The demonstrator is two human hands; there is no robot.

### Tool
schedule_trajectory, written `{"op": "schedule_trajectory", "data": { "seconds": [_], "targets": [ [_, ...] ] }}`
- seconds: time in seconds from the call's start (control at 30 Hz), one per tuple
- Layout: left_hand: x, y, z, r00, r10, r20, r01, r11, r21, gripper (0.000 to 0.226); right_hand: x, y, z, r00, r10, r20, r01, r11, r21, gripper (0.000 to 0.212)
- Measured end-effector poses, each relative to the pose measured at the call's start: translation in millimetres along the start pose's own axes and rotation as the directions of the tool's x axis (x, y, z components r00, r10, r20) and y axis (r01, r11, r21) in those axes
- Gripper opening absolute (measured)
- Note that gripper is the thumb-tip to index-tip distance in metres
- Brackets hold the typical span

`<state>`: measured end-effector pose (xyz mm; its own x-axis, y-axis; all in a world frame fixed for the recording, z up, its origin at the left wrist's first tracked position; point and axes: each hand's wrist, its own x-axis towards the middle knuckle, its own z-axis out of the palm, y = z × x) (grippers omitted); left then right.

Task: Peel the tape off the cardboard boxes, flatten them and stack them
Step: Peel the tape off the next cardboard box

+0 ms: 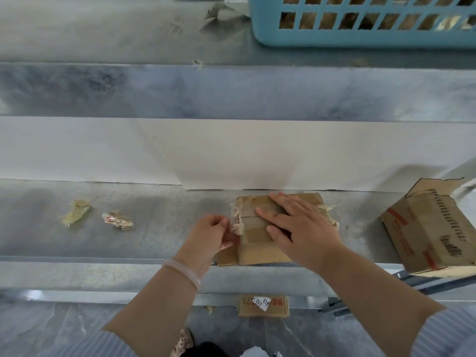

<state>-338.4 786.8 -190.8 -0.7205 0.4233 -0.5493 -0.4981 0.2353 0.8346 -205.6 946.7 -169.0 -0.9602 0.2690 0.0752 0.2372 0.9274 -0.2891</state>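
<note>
tape [237,219] pinched between left fingers [223,224]

White label [261,302] on floor cardboard [274,309] reads "5391".

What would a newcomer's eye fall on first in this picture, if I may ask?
First the hands at the middle of the metal shelf: the right hand presses flat on a small cardboard box while the left hand pinches frayed tape at its left end. Next come the blue basket at top right and the larger open box at the right edge. Two crumpled tape wads lie further left.
</note>
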Motion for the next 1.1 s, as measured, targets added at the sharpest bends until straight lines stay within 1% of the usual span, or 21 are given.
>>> {"op": "schedule_trajectory", "data": {
  "seconds": [0.17,0.3,0.37,0.47,0.57,0.63,0.7,0.87,1.03,1.07,1.1],
  "targets": [
    [-16.0,18.3,-0.2,0.998,0.01,0.055,0.001,0.979,-0.202,0.022,-0.5,-1.0,-1.5,1.0,-0.003,-0.009,0.003,1.0,-0.008,0.046],
    [-25.7,27.2,-1.2,0.993,0.039,0.113,-0.009,0.967,-0.254,0.026,-0.8,-1.2,-1.7,1.0,-0.003,-0.017,0.003,1.0,-0.001,0.044],
    [-27.4,29.4,-1.0,0.992,0.038,0.119,0.002,0.949,-0.314,0.024,-1.0,-1.4,-1.5,1.0,-0.004,-0.024,0.004,1.0,-0.001,0.044],
    [-28.2,31.0,2.4,0.996,0.013,0.089,0.024,0.917,-0.399,0.019,-0.4,-1.5,-1.8,1.0,-0.001,-0.021,0.001,1.0,0.0,0.045],
    [-29.0,31.8,1.8,1.0,-0.006,0.013,0.011,0.903,-0.429,0.015,0.4,-1.1,-2.2,1.0,-0.004,-0.018,0.004,1.0,-0.005,0.043],
    [-28.8,31.1,-1.6,1.0,-0.003,-0.021,-0.006,0.921,-0.388,0.013,0.3,-1.4,-2.6,1.0,-0.012,-0.024,0.011,1.0,-0.017,0.041],
    [-26.3,28.2,-6.4,0.999,0.012,-0.041,-0.023,0.962,-0.274,0.014,0.3,-2.2,-3.5,1.0,-0.015,-0.027,0.014,1.0,-0.025,0.041],
    [-17.0,20.7,-9.8,0.998,0.053,0.02,-0.052,0.997,-0.058,0.019,0.1,-2.3,-4.6,1.0,-0.019,-0.004,0.019,0.999,-0.027,0.041],
    [-12.0,22.6,-3.7,0.971,0.238,-0.033,-0.231,0.963,0.139,0.013,0.4,-3.4,-4.8,1.0,-0.019,-0.002,0.019,0.999,-0.039,0.041],
    [-12.4,23.7,-2.5,0.96,0.277,-0.033,-0.266,0.945,0.189,0.009,0.4,-3.6,-4.7,1.0,-0.017,-0.004,0.017,0.999,-0.037,0.041],
    [-12.7,24.7,-1.3,0.945,0.326,-0.026,-0.306,0.91,0.278,0.005,0.5,-3.6,-4.5,1.0,-0.016,-0.007,0.016,0.999,-0.034,0.041]
  ]
}}
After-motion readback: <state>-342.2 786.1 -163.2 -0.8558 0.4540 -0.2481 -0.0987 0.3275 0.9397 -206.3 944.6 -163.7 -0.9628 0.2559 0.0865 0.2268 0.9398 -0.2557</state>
